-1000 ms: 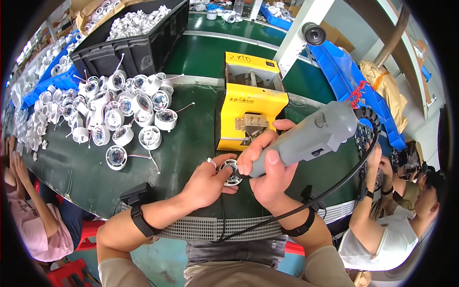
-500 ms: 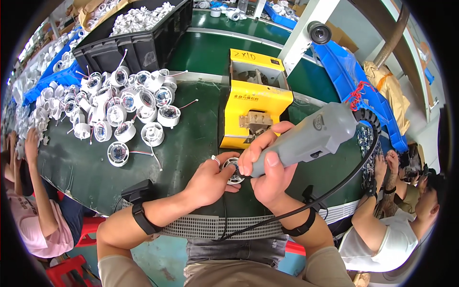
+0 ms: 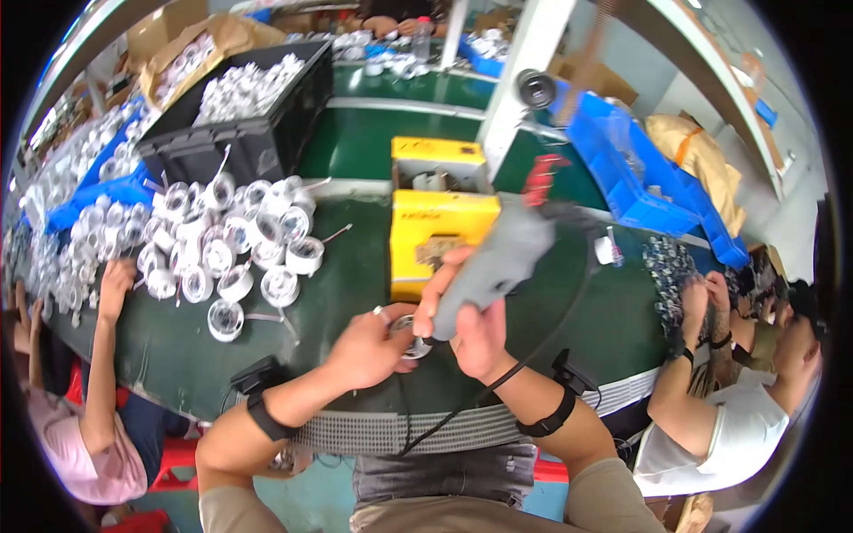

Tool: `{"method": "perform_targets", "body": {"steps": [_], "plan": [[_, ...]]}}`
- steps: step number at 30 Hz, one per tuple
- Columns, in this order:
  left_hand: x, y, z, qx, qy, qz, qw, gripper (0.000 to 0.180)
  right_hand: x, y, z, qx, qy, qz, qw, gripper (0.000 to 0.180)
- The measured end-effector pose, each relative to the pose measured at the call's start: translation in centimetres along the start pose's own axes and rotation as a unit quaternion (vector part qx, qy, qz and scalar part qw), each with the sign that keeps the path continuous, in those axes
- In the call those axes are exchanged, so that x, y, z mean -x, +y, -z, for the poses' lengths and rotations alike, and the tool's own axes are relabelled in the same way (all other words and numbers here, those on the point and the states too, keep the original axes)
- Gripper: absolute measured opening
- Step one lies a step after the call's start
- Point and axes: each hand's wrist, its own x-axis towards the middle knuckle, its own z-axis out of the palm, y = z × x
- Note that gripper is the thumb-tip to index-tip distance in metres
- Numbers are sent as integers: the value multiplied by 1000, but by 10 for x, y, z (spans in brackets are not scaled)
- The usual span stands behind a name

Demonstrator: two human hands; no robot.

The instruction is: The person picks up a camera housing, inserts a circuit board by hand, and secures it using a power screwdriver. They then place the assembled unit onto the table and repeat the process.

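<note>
Grey handheld tool (image 3: 502, 258), swung steeper since the earlier frame; right hand (image 3: 480, 342), fingers clamped round its lower body. Round white part (image 3: 416, 349), pale rim, darker interior; left hand (image 3: 364, 351), fingers closed on it, near the front edge of the counter (image 3: 622, 311). Open green surface rightward; yellow machine (image 3: 409, 249) close beyond. Part's face mostly covered; tool blurred; tip contact indeterminable.

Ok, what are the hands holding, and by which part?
The left hand holds a round white casing by its left side; the right hand grips a grey corded tool by its lower end.
</note>
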Motion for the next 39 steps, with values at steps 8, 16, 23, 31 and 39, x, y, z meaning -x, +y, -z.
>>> {"method": "perform_targets", "body": {"steps": [8, 16, 23, 31, 39], "plan": [[38, 25, 75, -559, 464, -146, 672, 79, -24, -29, 180, 637, 331, 79, 692, 44], [30, 27, 56, -397, 132, -247, 874, 13, 38, -44, 277, 795, 253, -209, 511, 50], [24, 9, 8, -67, -204, -169, 962, 51, 48, -34, 60, 591, -52, 68, 802, 52], [13, -7, -7, 92, -126, -147, 977, 44, 22, -43, 25, 460, -200, -25, 865, 77], [8, -2, 1, 114, -96, -164, 975, 73, 29, -20, 60, -39, -47, -378, 924, 28]]}}
